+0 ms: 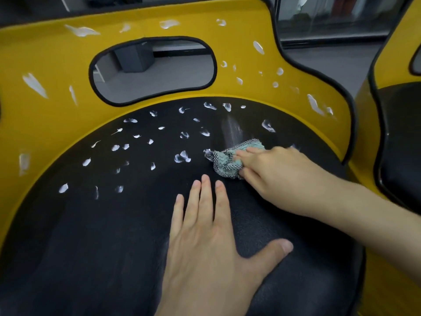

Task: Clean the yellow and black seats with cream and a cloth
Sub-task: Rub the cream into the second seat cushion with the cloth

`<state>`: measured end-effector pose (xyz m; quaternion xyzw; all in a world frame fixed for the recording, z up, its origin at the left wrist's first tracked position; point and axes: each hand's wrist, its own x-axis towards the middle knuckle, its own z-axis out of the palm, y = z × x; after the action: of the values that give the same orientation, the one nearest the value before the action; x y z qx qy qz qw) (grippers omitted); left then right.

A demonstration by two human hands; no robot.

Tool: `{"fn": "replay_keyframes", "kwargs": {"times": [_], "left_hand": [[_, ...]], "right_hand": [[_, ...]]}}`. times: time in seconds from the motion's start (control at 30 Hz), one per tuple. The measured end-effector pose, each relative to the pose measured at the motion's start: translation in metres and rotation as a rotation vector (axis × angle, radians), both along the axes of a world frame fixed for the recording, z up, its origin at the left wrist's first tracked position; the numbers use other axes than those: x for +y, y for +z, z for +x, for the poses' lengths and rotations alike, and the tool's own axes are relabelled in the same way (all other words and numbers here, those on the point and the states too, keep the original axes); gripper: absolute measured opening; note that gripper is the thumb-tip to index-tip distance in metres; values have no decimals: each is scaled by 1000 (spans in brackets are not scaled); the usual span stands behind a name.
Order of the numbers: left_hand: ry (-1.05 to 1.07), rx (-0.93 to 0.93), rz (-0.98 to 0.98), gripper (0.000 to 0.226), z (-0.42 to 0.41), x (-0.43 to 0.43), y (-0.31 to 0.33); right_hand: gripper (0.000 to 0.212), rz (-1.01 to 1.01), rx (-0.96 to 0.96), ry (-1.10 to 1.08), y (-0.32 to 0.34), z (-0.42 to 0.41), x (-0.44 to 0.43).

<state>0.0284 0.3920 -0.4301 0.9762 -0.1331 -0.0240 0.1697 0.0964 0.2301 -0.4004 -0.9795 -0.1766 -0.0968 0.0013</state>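
A black seat cushion point(91, 236) fills the lower part of the head view, framed by a yellow backrest point(57, 62) with black piping. White cream dabs point(182, 157) dot the far half of the cushion and the yellow backrest. My right hand point(278, 174) grips a crumpled teal and checked cloth point(227, 163) and presses it onto the cushion at the right. A faint wiped streak runs up from the cloth. My left hand point(209, 242) lies flat on the cushion with straight, spread fingers, just below the cloth.
A black-rimmed oval opening point(152, 69) cuts through the backrest and shows grey floor behind. A second yellow and black seat point(401, 137) stands close at the right edge. Glass panels and grey floor lie beyond.
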Motion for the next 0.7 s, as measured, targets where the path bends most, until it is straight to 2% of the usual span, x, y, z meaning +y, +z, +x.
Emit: {"fn": "replay_keyframes", "kwargs": {"times": [0.17,0.27,0.4,0.47,0.6,0.7], "left_hand": [[33,-42,44,120,-6,1,13],[36,-80,-6,98,-10,3,11],[57,-162,-80,66,-8,6,6],[78,-191,-132,54,-7,6,7],[107,-179,-71,53,-6,16,12],[67,-131,-14,50,-7,28,17]], "right_hand": [[27,48,89,-190,3,94,3],[27,39,76,-182,-5,105,5],[27,27,-3,-97,-4,19,-2],[33,29,15,-66,-5,-35,-3],[48,128,-50,-28,-13,-121,8],[47,211,-171,94,-39,-168,28]]}}
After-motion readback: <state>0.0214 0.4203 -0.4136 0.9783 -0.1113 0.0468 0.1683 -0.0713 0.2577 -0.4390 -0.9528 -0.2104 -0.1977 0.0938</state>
